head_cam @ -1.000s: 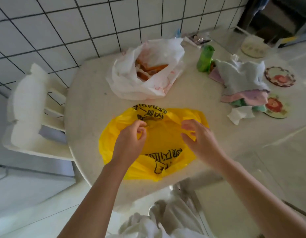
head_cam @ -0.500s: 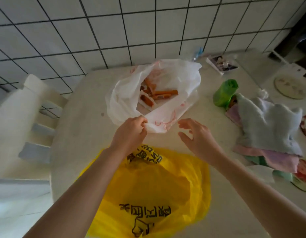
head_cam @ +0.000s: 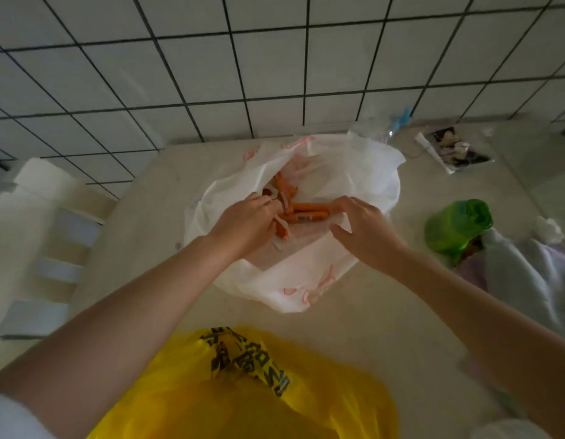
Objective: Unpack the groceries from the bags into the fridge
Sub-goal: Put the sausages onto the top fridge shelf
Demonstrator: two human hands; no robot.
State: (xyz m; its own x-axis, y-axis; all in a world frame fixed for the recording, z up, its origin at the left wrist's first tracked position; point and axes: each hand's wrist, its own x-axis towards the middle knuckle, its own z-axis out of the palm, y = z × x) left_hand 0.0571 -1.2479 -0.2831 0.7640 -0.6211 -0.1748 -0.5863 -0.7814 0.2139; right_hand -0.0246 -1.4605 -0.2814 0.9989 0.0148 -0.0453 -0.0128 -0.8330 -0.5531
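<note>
Both hands have moved off the yellow bag [head_cam: 243,397] and into the white bag [head_cam: 309,280] on the table [head_cam: 148,223]. Left hand [head_cam: 243,221] curls round the orange sausage packets [head_cam: 303,212], seemingly gripping them; right hand [head_cam: 363,229] pinches the bag's rim. Nothing is out yet, and the fridge is not in view.

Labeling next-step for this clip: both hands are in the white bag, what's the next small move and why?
Probably close both hands on the orange sausage sticks and lift them out. The white bag lies open on the table, the left hand and right hand sit at either end of the bundle, and whether either grip is closed cannot be told. Nothing has left the bag yet.
</note>
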